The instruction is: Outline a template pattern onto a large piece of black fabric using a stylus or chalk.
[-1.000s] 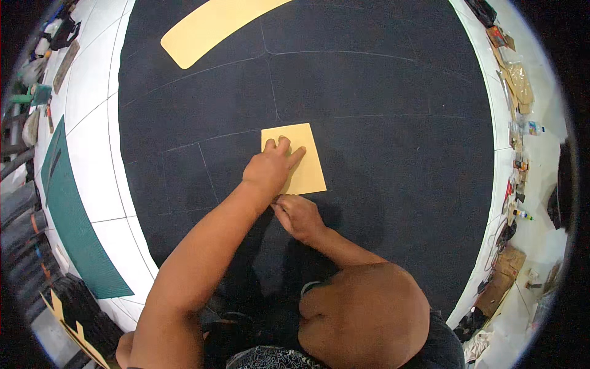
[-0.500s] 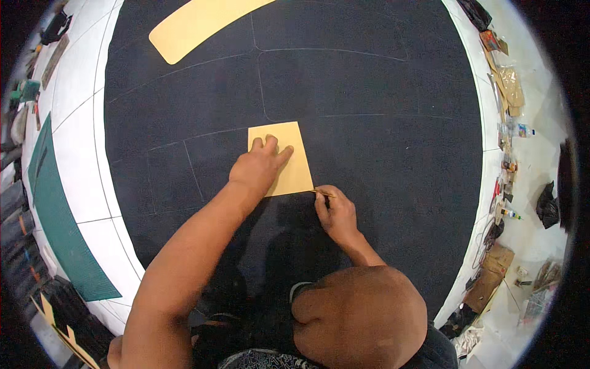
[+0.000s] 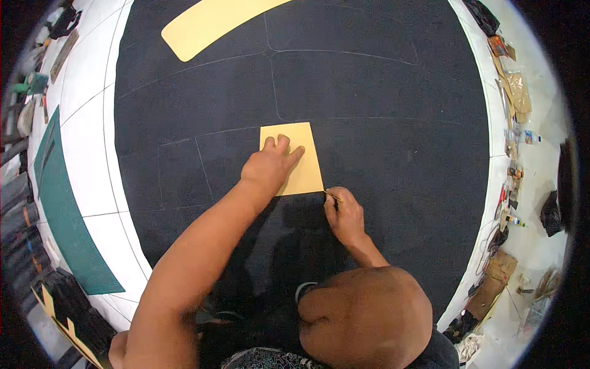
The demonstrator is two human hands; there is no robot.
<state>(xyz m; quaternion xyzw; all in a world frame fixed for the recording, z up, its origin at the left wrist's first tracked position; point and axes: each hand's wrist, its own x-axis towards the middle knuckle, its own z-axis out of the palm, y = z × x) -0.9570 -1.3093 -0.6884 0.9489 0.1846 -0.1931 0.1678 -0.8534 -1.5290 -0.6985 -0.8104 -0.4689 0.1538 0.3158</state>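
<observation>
My left hand lies with fingers spread on a four-sided yellow card template, pressing it onto a wide sheet of black material. Pinched in my right hand is a thin, yellowish, pencil-like marker, its tip at the template's near right corner. Thin pale outlines are drawn on the black sheet, some to the left of the template and others beyond it. The template's near left part is hidden under my left hand and wrist.
Farther off, a long curved yellow card piece lies on the black sheet. A green cutting mat rests on the white surface at left. Along the right edge are cardboard scraps, small bottles and a black plastic bag.
The whole view has shifted, so everything appears slightly farther right. My right hand has tilted the marker a little, its tip still at the template's corner. My left hand stays on the card.
</observation>
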